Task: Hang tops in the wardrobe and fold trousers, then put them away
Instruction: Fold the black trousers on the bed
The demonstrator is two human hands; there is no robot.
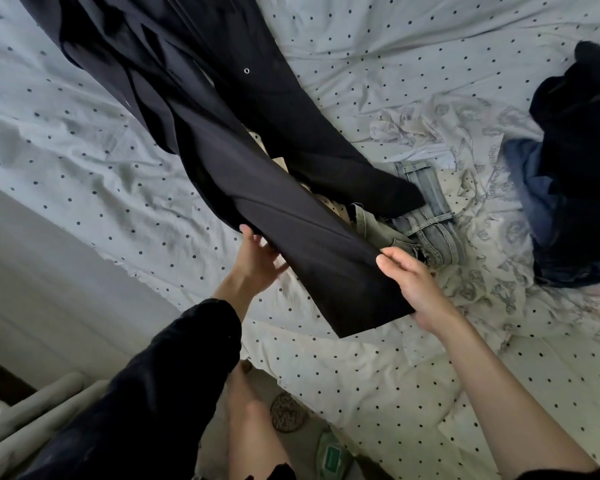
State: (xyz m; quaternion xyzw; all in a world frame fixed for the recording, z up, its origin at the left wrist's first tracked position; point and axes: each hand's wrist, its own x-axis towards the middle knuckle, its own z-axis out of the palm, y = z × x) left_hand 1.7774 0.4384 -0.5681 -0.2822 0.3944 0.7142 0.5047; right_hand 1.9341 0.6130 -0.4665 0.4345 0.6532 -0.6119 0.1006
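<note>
You're folding the black trousers (257,174): left hand (257,261) and right hand (413,278) both grip 1 leg's hem; next, align the legs.

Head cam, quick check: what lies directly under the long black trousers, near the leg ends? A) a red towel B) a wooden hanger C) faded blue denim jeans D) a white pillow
C: faded blue denim jeans poke out from beneath the long black trousers, whose near leg the left hand and right hand grip over the polka-dot bedsheet.
</note>
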